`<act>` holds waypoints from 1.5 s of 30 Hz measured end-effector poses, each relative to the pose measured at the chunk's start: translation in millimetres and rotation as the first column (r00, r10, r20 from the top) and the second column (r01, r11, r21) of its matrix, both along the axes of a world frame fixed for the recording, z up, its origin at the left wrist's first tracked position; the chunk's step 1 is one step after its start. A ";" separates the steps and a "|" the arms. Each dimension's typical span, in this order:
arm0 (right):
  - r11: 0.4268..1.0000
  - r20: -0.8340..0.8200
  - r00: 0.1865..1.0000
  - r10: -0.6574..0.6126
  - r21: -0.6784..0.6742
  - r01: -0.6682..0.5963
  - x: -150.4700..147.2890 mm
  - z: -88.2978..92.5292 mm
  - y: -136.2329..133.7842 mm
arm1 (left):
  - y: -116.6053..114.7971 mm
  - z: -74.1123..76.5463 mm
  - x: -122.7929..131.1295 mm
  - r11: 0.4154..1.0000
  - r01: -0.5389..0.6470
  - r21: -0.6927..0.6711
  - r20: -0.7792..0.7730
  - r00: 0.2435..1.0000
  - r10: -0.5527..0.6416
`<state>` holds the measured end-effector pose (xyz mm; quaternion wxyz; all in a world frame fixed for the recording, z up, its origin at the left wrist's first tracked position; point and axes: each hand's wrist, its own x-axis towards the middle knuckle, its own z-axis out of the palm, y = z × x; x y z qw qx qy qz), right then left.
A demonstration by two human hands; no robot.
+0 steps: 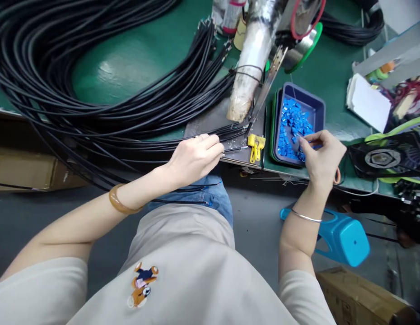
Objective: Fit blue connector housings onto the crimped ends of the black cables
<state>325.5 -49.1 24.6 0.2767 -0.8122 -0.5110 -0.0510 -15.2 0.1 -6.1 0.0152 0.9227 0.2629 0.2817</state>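
My left hand (198, 155) is closed round a thin black cable (235, 149), whose stripped end points right past my fingers. Just beyond that end, a yellow clip-like piece (255, 146) sits on a grey plate (210, 118). My right hand (323, 153) is over the near right corner of a dark blue tray (319, 108), thumb and forefinger pinched together. Small blue connector-like pieces (291, 122) lie loose in the tray. Whatever the pinch may hold is too small to make out.
A big bundle of black cables (128, 113) covers the left of the green table (118, 67). Above the plate hangs a white wrapped tube (247, 76), near a wire spool (303, 49). A black fan (382, 158) stands right, above a blue stool (352, 241).
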 end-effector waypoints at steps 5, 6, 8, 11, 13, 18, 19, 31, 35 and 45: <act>0.995 -0.045 0.998 0.046 -0.089 -0.050 -3.7 3.3 10.6 | -11.3 24.7 13.5 0.815 0.287 -0.503 0.207 0.956 -0.209; 0.992 -0.057 0.996 0.063 -0.109 -0.069 -4.4 5.7 11.8 | -13.7 29.0 17.4 0.733 0.347 -0.585 0.253 0.937 -0.242; 0.981 -0.090 0.990 0.106 -0.152 -0.118 -5.6 10.8 12.9 | -16.8 33.4 25.5 0.546 0.424 -0.722 0.372 0.904 -0.210; 0.957 -0.152 0.975 0.162 -0.217 -0.193 -6.7 16.5 13.6 | -17.2 29.4 34.6 0.231 0.494 -0.838 0.518 0.854 0.050; 0.946 -0.167 0.970 0.176 -0.245 -0.214 -7.5 18.1 14.7 | -15.4 23.4 36.9 0.088 0.539 -0.838 0.544 0.807 0.232; 0.923 -0.096 0.980 0.174 -0.331 -0.196 -8.3 22.4 14.0 | -11.7 17.2 34.8 -0.047 0.584 -0.811 0.506 0.739 0.446; 0.923 -0.047 0.984 0.175 -0.341 -0.180 -7.5 24.2 12.0 | -11.5 17.8 34.3 -0.057 0.584 -0.810 0.499 0.737 0.456; 0.970 0.289 0.947 0.139 -0.231 -0.072 6.9 33.2 -19.5 | -21.6 9.8 35.9 0.552 0.281 -0.785 0.487 0.831 0.269; 0.985 0.214 0.973 0.082 -0.165 -0.046 8.2 28.2 -17.8 | -36.0 22.2 36.4 0.966 -0.015 -0.258 0.158 0.986 0.058; 0.956 0.056 0.998 -0.024 0.292 0.007 23.3 6.7 -23.9 | -12.5 11.5 16.2 -0.145 0.573 -0.807 0.567 0.682 -0.462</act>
